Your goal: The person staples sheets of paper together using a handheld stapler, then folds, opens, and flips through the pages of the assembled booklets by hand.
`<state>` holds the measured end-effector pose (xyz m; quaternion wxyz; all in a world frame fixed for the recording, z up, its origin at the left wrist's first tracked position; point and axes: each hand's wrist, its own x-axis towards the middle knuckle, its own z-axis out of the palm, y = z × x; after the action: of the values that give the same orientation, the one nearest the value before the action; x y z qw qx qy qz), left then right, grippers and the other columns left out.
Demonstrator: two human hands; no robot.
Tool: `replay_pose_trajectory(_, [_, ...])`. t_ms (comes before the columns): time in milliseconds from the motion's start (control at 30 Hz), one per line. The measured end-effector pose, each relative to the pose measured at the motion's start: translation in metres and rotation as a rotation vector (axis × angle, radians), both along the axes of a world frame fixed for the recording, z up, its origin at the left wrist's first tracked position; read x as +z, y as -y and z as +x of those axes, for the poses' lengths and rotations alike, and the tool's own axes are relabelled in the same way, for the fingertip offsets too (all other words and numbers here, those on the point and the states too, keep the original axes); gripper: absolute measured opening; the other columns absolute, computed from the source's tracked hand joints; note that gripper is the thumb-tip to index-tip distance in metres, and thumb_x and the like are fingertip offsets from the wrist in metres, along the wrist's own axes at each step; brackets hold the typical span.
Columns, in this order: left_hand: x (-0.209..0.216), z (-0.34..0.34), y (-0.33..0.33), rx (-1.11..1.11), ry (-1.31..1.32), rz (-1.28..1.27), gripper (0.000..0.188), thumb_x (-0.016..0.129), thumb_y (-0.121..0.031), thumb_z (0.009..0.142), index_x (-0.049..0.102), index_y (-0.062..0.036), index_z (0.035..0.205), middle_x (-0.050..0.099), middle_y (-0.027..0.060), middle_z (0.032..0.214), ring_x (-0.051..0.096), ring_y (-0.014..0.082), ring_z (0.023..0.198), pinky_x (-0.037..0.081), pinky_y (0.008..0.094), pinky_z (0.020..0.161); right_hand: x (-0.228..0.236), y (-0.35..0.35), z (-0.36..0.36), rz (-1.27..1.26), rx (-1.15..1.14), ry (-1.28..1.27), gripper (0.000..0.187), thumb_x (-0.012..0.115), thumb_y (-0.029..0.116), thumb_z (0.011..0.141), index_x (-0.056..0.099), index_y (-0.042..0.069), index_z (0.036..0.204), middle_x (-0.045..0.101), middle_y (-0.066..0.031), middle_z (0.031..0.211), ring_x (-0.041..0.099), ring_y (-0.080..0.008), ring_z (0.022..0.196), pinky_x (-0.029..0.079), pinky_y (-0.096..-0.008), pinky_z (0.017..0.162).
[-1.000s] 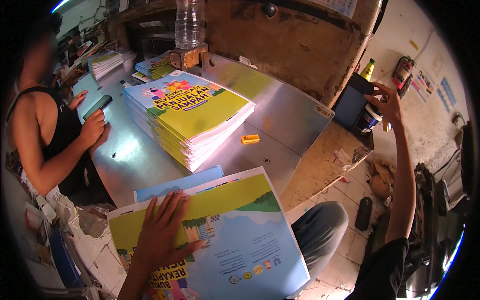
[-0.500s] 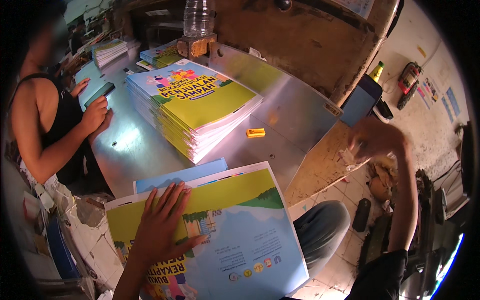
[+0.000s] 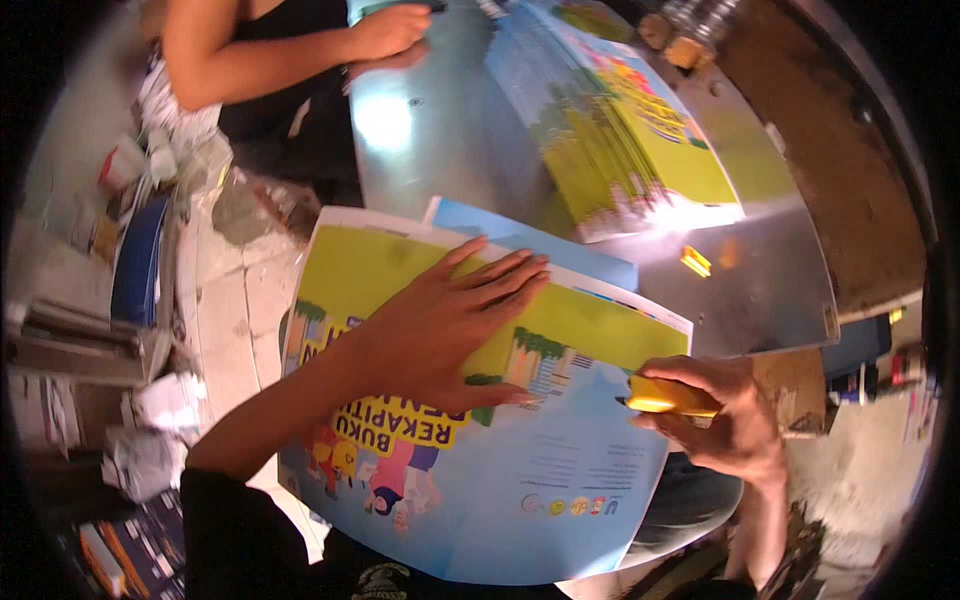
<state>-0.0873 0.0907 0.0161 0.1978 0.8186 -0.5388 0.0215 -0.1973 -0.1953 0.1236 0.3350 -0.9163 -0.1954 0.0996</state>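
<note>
While the wide printed cover (image 3: 600, 440) is lying spread across the person's lap, its far edge is overlapping a plain blue sheet (image 3: 590, 255). Green is running along the cover's far side and blue is filling much of the near side, with the colourful figures and lettering facing upside down.

The left hand (image 3: 450, 310) is resting open and palm down on the cover, its fingers spreading toward the far edge and its thumb pointing right. Over the cover's right side, the right hand (image 3: 735, 415) is gripping a yellow tool (image 3: 668, 396), fingers closing around its body. The tool's dark nose is pointing left above the blue area; whether it is touching the paper, I cannot tell.

Below the right hand, a grey trouser leg (image 3: 690, 505) is showing beside the cover. Beyond the blue sheet, a tall stack of booklets (image 3: 650, 140) is standing on a shiny metal tabletop (image 3: 760, 300), with a small yellow box (image 3: 696, 262) lying just beside the stack's near end. Behind the stack, a clear bottle (image 3: 700, 18) is showing at the upper edge. Across the table's left side, a co-worker's hand (image 3: 390, 32) is holding something dark, partly cut off by the frame. Farther left, pale floor tiles (image 3: 225, 310) are showing beside a blue object (image 3: 138, 265).
</note>
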Motion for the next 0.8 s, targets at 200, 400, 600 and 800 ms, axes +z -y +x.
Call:
replay_pose_trajectory(200, [-0.013,0.0,0.002,0.017,-0.035,-0.079,0.106,0.061,-0.071,0.087,0.03,0.0038,0.155,0.035,0.0207,0.161,0.032,0.0295,0.152,0.014,0.053,0.126,-0.045,-0.04,0.026,-0.059,0.021,0.207,0.044,0.078,-0.004,0.076,0.068,-0.001,0.119,0.073,-0.0141,0.094,0.069,-0.0302,0.083,0.051,-0.0402,0.08])
replay_pose_trajectory(400, [-0.022,-0.002,-0.001,0.005,-0.025,-0.16,0.106,0.06,-0.073,0.086,0.033,0.0052,0.153,0.038,0.0205,0.158,0.033,0.0293,0.151,0.014,0.0535,0.126,-0.054,-0.056,0.032,-0.049,0.115,0.184,0.049,0.079,-0.005,0.073,0.07,0.003,0.12,0.072,-0.0138,0.095,0.067,-0.0288,0.081,0.05,-0.0387,0.075])
replay_pose_trajectory(600, [-0.029,0.001,0.002,-0.001,-0.035,-0.199,0.106,0.06,-0.072,0.086,0.035,0.0076,0.151,0.04,0.0214,0.157,0.033,0.0296,0.15,0.013,0.0538,0.127,-0.051,-0.063,0.038,-0.144,0.149,0.194,0.05,0.079,-0.004,0.07,0.07,0.004,0.119,0.072,-0.0123,0.094,0.067,-0.0298,0.081,0.05,-0.039,0.076])
replay_pose_trajectory(800, [-0.033,0.001,0.001,-0.005,-0.029,-0.224,0.105,0.06,-0.07,0.086,0.037,0.0096,0.149,0.043,0.0221,0.155,0.035,0.0307,0.149,0.014,0.0539,0.127,-0.048,-0.067,0.038,-0.201,0.165,0.215,0.05,0.077,-0.004,0.071,0.069,0.003,0.12,0.07,-0.0125,0.094,0.067,-0.0312,0.082,0.05,-0.041,0.073])
